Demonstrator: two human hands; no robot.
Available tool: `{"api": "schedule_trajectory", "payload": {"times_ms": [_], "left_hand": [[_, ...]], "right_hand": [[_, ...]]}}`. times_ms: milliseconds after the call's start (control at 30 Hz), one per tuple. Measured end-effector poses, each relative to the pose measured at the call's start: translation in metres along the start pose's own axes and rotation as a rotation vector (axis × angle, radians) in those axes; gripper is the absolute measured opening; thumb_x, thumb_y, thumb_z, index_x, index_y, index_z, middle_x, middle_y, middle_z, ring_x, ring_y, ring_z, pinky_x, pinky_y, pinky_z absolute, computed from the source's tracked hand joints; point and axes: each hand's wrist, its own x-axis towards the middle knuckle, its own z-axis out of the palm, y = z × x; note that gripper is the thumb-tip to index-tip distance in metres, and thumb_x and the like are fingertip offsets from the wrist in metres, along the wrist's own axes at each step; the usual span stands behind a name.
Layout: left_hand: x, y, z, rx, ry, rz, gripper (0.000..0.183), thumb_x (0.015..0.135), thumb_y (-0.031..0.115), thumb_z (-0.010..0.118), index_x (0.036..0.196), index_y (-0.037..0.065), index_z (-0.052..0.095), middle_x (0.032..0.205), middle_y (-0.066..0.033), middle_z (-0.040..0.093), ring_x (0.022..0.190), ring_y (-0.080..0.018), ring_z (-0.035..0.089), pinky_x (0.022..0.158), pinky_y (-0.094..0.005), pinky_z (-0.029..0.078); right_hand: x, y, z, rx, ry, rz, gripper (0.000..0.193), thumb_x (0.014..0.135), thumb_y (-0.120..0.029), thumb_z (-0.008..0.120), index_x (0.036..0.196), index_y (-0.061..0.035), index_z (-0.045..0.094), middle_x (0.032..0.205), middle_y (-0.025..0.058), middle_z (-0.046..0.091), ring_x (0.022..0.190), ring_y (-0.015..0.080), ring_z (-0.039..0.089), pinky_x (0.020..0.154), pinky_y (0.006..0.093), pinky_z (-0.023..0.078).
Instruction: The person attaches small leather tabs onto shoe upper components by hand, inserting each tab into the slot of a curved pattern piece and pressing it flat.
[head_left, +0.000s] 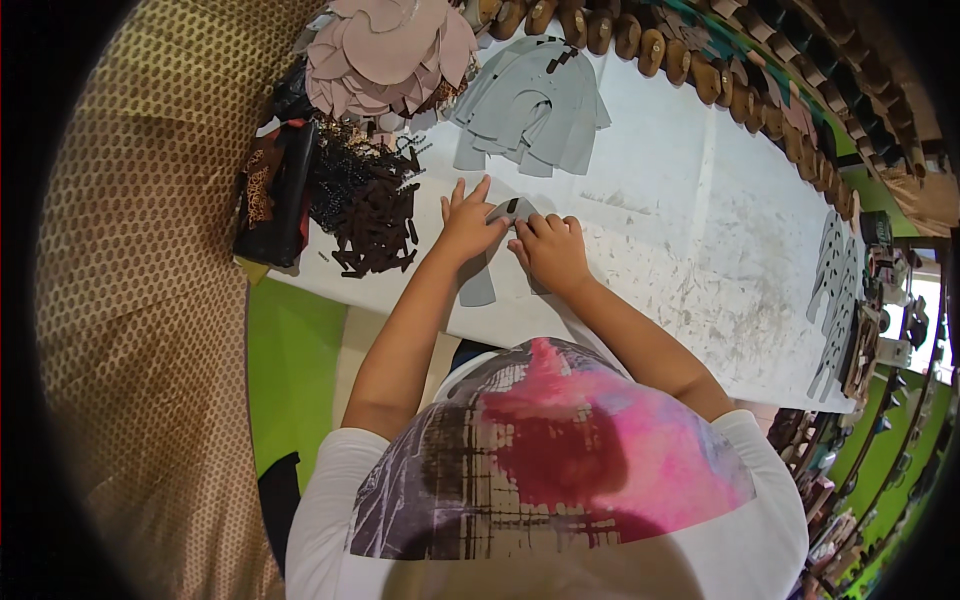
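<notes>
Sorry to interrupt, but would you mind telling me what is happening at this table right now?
A person is pressing both hands on a grey cut piece lying on the white worktable. The left hand lies flat on its left side, and the right hand holds down its right. A stack of similar grey pieces sits further back, pink pieces lie to its left, and a heap of dark brown strips lies beside the left hand.
</notes>
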Motion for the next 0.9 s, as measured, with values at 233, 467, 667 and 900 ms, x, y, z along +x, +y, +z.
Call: {"api": "schedule_trajectory", "payload": {"times_ms": [233, 467, 667, 900], "left_hand": [[0.003, 0.011, -0.008, -0.084, -0.09, -0.092, 0.045, 0.085, 0.046, 0.052, 0.096, 0.007, 0.071, 0.15, -0.0093, 0.026, 0.139, -0.0407, 0.004, 0.108, -0.0595, 0.001], [0.01, 0.012, -0.022, 0.042, -0.257, -0.008, 0.038, 0.086, 0.046, 0.048, 0.101, 0.02, 0.071, 0.148, -0.0086, 0.03, 0.14, -0.0396, 0.0, 0.106, -0.0626, -0.002], [0.008, 0.018, -0.012, 0.085, 0.008, 0.046, 0.012, 0.072, 0.027, 0.072, 0.084, 0.023, 0.073, 0.143, -0.0062, 0.04, 0.137, -0.0396, 0.015, 0.106, -0.0634, 0.003], [0.003, 0.019, 0.002, 0.082, 0.098, 0.0, 0.01, 0.071, 0.031, 0.073, 0.079, 0.024, 0.073, 0.14, -0.0052, 0.043, 0.136, -0.0383, 0.019, 0.105, -0.064, 0.005]], "right_hand": [[-0.004, -0.003, -0.001, 0.012, -0.056, 0.02, 0.042, 0.081, -0.039, 0.061, 0.108, -0.007, 0.061, 0.093, 0.0027, 0.053, 0.088, 0.0197, 0.05, 0.08, 0.0405, 0.037], [-0.016, 0.005, 0.002, 0.05, -0.04, 0.024, 0.043, 0.083, -0.039, 0.058, 0.112, -0.0068, 0.059, 0.105, 0.0026, 0.053, 0.097, 0.0202, 0.049, 0.091, 0.0438, 0.036], [-0.025, 0.005, 0.004, 0.107, 0.01, 0.013, 0.038, 0.083, -0.035, 0.057, 0.107, -0.0064, 0.061, 0.11, 0.0044, 0.054, 0.104, 0.0212, 0.048, 0.094, 0.0463, 0.035], [-0.027, 0.003, 0.002, 0.09, -0.06, 0.016, 0.026, 0.082, -0.027, 0.057, 0.095, -0.0059, 0.064, 0.113, 0.0085, 0.053, 0.11, 0.0228, 0.045, 0.095, 0.0474, 0.034]]}}
